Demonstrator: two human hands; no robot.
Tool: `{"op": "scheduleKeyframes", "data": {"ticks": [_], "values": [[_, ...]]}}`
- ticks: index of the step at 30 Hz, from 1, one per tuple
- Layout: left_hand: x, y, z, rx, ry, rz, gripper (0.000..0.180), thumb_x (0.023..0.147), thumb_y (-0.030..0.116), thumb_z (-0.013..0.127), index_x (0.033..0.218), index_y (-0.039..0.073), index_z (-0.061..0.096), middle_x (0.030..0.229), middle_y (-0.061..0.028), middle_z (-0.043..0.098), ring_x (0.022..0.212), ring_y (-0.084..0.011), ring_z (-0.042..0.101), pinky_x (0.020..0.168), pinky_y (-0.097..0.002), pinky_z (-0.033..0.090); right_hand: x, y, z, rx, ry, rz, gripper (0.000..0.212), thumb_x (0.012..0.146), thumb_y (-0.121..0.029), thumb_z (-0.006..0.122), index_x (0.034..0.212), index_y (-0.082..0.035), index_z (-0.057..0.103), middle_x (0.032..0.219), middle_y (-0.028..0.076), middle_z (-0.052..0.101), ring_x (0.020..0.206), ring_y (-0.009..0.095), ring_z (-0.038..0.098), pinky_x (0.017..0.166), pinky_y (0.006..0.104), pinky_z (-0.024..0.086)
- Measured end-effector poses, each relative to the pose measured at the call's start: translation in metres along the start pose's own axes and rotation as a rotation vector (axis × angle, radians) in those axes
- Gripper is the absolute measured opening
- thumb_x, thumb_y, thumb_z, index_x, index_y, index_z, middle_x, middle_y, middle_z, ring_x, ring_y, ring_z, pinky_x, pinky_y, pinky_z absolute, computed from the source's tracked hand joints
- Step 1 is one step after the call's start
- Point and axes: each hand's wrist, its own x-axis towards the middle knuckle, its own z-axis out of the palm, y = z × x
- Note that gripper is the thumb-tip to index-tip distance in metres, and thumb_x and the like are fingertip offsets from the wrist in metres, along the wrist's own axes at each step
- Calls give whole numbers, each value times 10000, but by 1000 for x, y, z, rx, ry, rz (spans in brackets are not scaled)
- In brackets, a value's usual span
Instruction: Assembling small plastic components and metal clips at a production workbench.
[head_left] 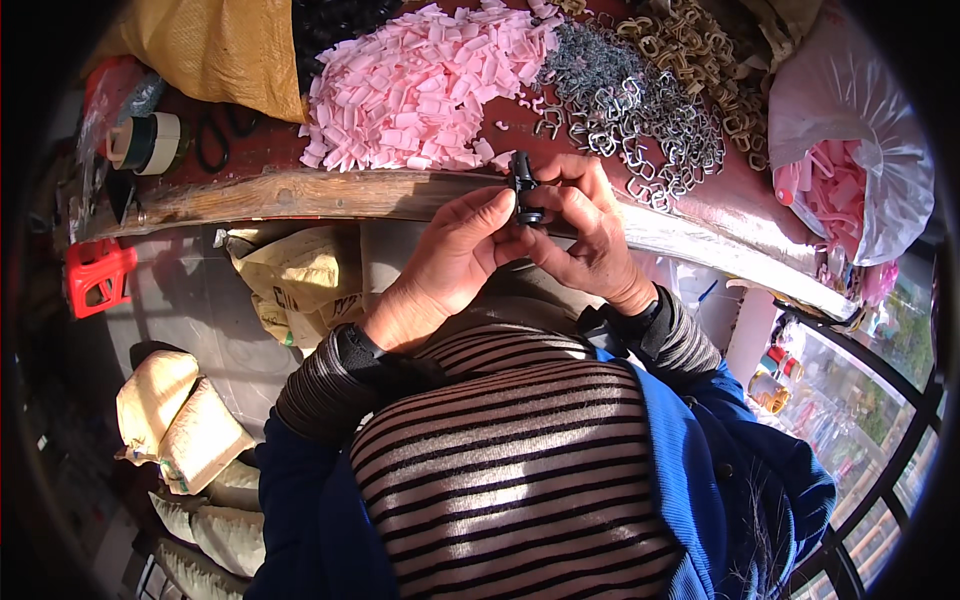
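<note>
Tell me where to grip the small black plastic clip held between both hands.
Grip the small black plastic clip by its narrow upper end, coming from above on the table side: that end stands clear above the left hand and right hand, whose fingers cover its lower part.

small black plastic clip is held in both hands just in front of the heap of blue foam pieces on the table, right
Not quite. The head view shows the heap of foam pieces is pink, not blue. The rest holds: both hands, left and right, hold the small black plastic clip before it.

Yellow woven sack (215,50) upper left, clear plastic bag (850,150) of pink pieces upper right, tan printed sacks (290,280) centre left and lower left.
</note>
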Motion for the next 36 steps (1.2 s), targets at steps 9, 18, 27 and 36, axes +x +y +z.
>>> {"op": "scheduleKeyframes", "data": {"ticks": [9,18,27,36], "values": [[0,1,8,-22,50,13,203,853,207,501,968,51,559,874,-31,580,727,-119,562,692,-275,481,0,-1,0,30,0,20,230,638,-41,636,842,27,555,1001,140,419,880,229,480,708,284,440],[0,0,7,-22,76,12,200,841,211,522,970,64,563,890,-25,583,747,-120,564,703,-279,477,-2,-1,1,38,46,-6,278,634,-26,649,889,13,546,1014,136,402,865,204,479,679,271,451],[-1,1,0,-6,8,13,218,840,216,518,1006,78,549,928,-32,577,816,-141,562,731,-273,471,-3,3,-4,-15,24,-123,298,608,-47,669,886,-16,567,1042,147,391,928,237,446,784,315,403],[-1,1,0,-8,-19,5,207,839,217,518,995,85,550,914,-33,575,823,-151,561,714,-263,471,-5,2,-3,-85,-18,-111,268,611,-65,658,864,-22,581,1041,142,388,952,250,437,795,318,399]]}}
